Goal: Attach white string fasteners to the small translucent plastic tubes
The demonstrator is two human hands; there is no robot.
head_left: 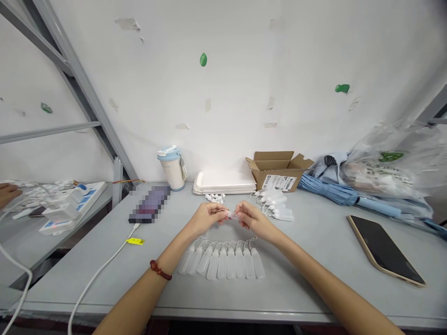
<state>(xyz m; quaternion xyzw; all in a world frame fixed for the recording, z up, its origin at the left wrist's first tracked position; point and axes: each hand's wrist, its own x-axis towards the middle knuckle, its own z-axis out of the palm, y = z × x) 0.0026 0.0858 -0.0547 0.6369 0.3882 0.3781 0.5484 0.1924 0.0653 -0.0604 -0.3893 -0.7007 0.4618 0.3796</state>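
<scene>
My left hand (pixel 209 217) and my right hand (pixel 252 217) meet above the middle of the table, both closed in a pinch. Between their fingertips is a small translucent plastic piece (pixel 233 215), partly hidden, with a white part at its left end. Below the hands lies a row of several flat frosted plastic pieces (pixel 221 265) with white cord loops at their tops. A cluster of similar looped pieces (pixel 277 202) rests just right of my right hand. Small white pieces (pixel 214 198) are heaped beyond my left hand.
At the back stand a tumbler (pixel 172 170), a stack of white trays (pixel 225 181) and an open cardboard box (pixel 277 172). A folded blue umbrella (pixel 335 191) and a phone (pixel 386 249) lie right; a cabled, pixelated device (pixel 148 204) lies left. Another person's hand (pixel 9 193) shows far left.
</scene>
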